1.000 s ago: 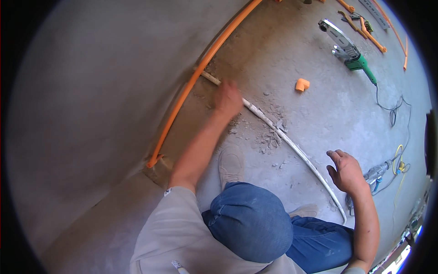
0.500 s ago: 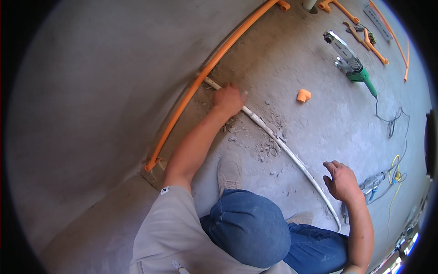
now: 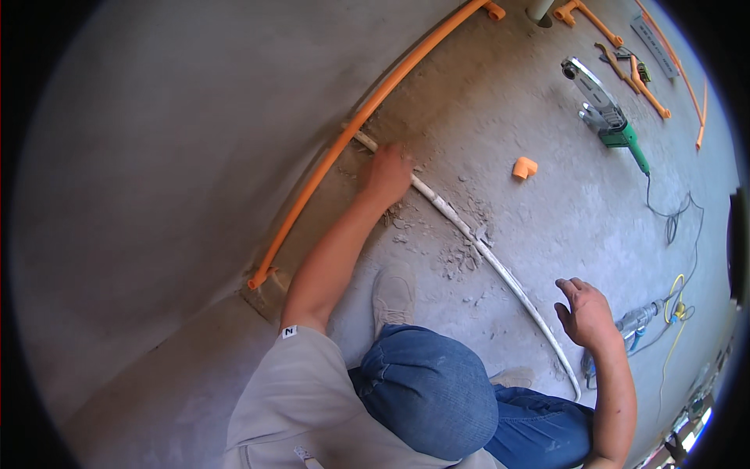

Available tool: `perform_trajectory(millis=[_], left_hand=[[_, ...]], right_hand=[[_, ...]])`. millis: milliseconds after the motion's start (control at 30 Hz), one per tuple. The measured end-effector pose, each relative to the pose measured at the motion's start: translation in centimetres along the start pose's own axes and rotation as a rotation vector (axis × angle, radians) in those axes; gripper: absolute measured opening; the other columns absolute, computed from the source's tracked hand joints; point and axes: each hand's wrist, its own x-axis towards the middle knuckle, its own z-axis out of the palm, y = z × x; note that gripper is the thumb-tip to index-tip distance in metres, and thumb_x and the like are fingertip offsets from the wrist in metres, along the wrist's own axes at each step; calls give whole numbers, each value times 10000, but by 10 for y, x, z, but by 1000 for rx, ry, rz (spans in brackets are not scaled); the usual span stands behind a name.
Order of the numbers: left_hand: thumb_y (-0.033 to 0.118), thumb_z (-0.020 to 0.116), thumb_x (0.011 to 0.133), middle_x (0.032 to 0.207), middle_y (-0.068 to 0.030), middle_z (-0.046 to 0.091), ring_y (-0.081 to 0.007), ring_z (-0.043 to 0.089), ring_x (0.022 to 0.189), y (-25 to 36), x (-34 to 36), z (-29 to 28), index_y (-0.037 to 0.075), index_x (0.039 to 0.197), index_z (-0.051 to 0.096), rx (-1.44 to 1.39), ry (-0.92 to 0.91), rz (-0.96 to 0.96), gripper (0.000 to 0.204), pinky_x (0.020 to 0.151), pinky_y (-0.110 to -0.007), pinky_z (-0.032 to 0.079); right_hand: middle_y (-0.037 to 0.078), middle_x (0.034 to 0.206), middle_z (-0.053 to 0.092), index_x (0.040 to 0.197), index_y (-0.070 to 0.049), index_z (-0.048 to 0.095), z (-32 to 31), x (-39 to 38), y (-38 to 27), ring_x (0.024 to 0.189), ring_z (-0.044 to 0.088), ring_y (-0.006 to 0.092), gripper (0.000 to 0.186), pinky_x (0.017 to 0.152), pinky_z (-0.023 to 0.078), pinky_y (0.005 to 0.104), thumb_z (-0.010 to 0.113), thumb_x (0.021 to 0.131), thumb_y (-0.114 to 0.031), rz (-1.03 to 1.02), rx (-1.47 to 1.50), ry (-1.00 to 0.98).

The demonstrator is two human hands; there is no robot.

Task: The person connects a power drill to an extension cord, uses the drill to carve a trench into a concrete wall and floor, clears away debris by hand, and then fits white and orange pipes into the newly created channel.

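Lowered since before, right hand (image 3: pixel 587 314) hovers, fingers spread, over dusty concrete floor (image 3: pixel 562 227); left hand (image 3: pixel 386 175) grips white pipe (image 3: pixel 476 238).

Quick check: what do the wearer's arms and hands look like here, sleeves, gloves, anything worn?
Both hands are bare, no gloves, rings or watch visible. The left hand ends a bare forearm coming from a short beige sleeve with a small white tag at its hem. The right hand also ends a bare forearm; its sleeve is out of frame.
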Motion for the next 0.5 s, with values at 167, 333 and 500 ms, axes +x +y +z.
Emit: perform_trajectory(millis=[167, 333, 500], left_hand=[[236, 560, 958, 1464, -201, 496, -402, 602, 1202, -39, -9, 16, 19, 1292, 565, 34, 286, 25, 398, 983, -494, 510], [192, 572, 917, 1537, -248, 402, -430, 599, 1189, -64, -18, 17, 6, 1234, 563, 67, 192, 11, 368, 989, -522, 503], [201, 574, 930, 1569, -281, 320, -431, 620, 1158, -71, 0, 17, 9, 1209, 579, 78, 200, 9, 339, 950, -521, 531]], right_hand=[[189, 1072, 665, 1242, -23, 623, 2, 1, 3, 1015, 635, 397, 402, 891, 525, 461, 699, 860, -123, 1, 1, -25], [183, 1049, 667, 1227, -16, 633, 1, 3, -1, 1003, 644, 377, 400, 882, 524, 462, 688, 854, -150, -41, 8, 34], [178, 1065, 670, 1217, -24, 636, -1, 3, -7, 1010, 646, 366, 381, 884, 525, 457, 682, 860, -149, -26, -22, -20]])
